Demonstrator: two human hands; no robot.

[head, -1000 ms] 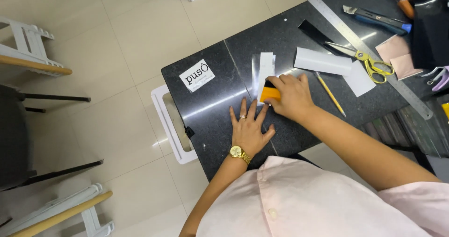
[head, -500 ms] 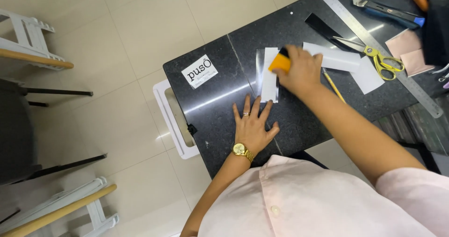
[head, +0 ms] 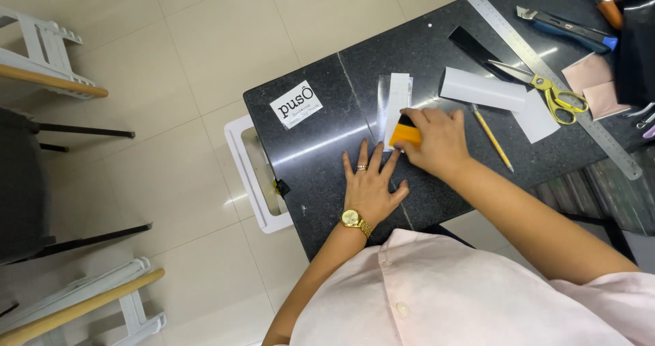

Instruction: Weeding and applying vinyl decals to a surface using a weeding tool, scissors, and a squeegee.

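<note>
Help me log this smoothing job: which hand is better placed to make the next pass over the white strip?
Probably the right hand: it grips the orange squeegee on the white strip. The left hand lies flat beside it.

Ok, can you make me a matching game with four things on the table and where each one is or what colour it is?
Things:
1. scraper
2. scissors
3. left hand
4. ruler

Descriptions:
A. lies flat on the dark table, fingers spread
B. orange, held in the right hand
C. long and silver, runs slantwise across the table
D. yellow handles, blades open

Pairs: 1-B, 2-D, 3-A, 4-C
</note>
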